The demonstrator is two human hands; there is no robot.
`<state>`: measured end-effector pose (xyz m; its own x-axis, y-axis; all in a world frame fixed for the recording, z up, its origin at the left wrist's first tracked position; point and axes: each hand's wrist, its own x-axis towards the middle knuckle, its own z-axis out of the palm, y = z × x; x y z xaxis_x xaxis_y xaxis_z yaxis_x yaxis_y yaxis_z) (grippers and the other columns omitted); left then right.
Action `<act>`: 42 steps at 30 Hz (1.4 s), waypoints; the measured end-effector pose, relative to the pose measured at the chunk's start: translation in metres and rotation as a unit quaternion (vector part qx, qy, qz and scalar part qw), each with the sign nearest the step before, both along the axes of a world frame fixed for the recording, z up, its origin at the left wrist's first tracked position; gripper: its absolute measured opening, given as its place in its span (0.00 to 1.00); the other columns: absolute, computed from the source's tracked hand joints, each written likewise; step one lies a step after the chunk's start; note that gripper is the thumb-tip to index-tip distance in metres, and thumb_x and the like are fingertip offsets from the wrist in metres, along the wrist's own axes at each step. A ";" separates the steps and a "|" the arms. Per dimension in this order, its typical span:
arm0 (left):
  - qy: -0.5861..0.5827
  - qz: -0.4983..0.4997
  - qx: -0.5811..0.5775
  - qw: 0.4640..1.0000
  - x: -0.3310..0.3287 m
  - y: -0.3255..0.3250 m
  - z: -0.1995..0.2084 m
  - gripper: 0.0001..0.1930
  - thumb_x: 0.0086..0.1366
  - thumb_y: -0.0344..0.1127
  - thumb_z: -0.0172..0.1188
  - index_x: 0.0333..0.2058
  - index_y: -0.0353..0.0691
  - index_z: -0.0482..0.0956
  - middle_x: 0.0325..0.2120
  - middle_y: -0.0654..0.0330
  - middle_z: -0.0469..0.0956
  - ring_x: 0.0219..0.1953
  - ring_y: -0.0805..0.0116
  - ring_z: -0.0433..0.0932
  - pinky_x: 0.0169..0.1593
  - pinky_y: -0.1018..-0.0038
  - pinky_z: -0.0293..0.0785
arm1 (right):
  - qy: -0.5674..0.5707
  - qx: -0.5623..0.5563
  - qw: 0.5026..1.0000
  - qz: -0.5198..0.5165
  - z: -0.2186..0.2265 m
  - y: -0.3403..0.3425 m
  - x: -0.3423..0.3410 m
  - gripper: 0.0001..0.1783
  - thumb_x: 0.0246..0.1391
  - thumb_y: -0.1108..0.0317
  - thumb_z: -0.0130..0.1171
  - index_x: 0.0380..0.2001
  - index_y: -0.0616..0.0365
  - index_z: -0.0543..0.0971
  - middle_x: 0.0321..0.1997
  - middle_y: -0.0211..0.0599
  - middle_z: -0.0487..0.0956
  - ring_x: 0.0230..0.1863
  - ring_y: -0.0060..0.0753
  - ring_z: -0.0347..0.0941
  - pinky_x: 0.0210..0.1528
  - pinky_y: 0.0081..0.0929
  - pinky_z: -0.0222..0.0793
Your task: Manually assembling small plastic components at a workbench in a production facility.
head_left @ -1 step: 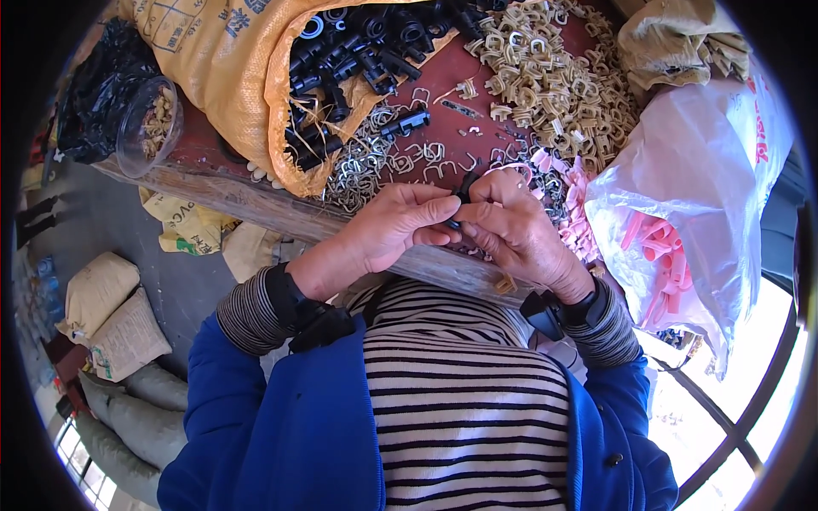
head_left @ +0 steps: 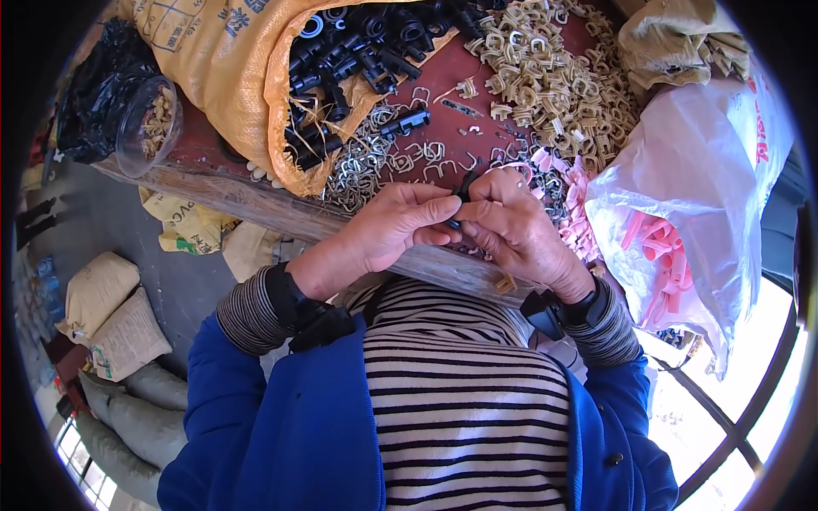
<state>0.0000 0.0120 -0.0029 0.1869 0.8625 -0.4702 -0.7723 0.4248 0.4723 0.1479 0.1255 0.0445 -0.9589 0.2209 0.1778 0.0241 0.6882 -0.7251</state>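
Both hands meet just above the near edge of the table. Between them is a black plastic fitting (head_left: 466, 185), largely covered by fingers, so its full shape is hidden. My left hand (head_left: 392, 223) pinches it from the left with thumb and fingers. From the right, my right hand (head_left: 520, 228) grips the same piece with curled fingers. Metal U-shaped clips (head_left: 358, 166) lie scattered beyond the left hand, and one loose black fitting (head_left: 406, 124) rests among them. Pink plastic pieces (head_left: 578, 209) are heaped beside the right hand.
An orange woven sack (head_left: 226, 77) spills black fittings (head_left: 358, 64) onto the red table. Beige plastic clips (head_left: 562, 94) pile up at the far right. A white plastic bag (head_left: 694, 170) holds pink tubes. A clear tub (head_left: 149, 128) sits left, beside a wooden table edge (head_left: 230, 196).
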 end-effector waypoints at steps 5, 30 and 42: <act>0.001 -0.001 0.000 1.000 0.001 0.000 -0.001 0.09 0.57 0.34 0.51 0.35 0.35 0.73 0.28 0.57 0.75 0.28 0.71 0.76 0.33 0.80 0.74 | -0.013 -0.030 0.999 -0.006 -0.003 -0.001 0.000 0.08 0.42 0.74 0.55 0.30 0.61 0.72 0.28 0.35 0.64 0.33 0.34 0.61 0.35 0.26 0.59; 0.735 -0.013 0.300 0.608 -0.004 0.020 0.020 0.19 0.46 0.30 0.61 0.38 0.33 0.71 0.33 0.53 0.71 0.33 0.61 0.73 0.36 0.72 0.70 | -0.028 -0.124 0.985 -0.115 -0.017 0.000 0.023 0.05 0.44 0.74 0.54 0.28 0.61 0.71 0.28 0.35 0.68 0.33 0.31 0.65 0.36 0.23 0.62; 0.735 0.008 0.299 0.608 -0.012 0.011 0.026 0.19 0.47 0.29 0.60 0.41 0.34 0.71 0.35 0.56 0.72 0.32 0.65 0.73 0.36 0.76 0.69 | -0.022 -0.172 0.982 -0.079 -0.003 -0.001 0.034 0.09 0.43 0.73 0.56 0.31 0.61 0.72 0.30 0.37 0.70 0.33 0.30 0.65 0.33 0.22 0.62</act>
<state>-0.0122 0.0227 0.0228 -0.0673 0.9580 0.2787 0.6705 -0.1634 0.7237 0.1819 0.1250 0.0417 -0.9133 0.4064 0.0261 0.1468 0.3881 -0.9098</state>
